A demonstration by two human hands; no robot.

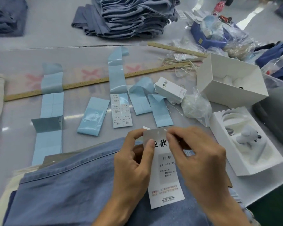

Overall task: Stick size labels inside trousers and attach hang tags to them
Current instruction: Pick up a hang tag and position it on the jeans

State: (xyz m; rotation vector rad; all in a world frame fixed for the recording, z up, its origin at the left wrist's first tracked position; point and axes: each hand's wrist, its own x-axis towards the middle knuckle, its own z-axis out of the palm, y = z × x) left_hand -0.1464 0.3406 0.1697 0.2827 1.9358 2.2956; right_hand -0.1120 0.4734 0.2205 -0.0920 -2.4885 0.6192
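A person's left hand [134,159] pinches the upper left edge of a white rectangular card hang tag [166,173] printed "1103# XS", holding it just above a pair of blue denim trousers [69,185] spread at the near edge of the grey table [20,121]. The right hand [198,160] has its fingers [170,136] closed in a pinch at the tag's top edge, beside two small punched holes; whether they hold a thread end is too fine to tell. The step appears to be threading a string through the tag, and the risks follow from that: a frayed or limp end could miss the hole, the thin card could crease under the left thumb, or a tug could tear the hole out to the edge. Nearby, a strip of white printed size labels on pale blue backing [122,110] lies among several bare backing strips, so a wrong size could be picked if the strips get confused.
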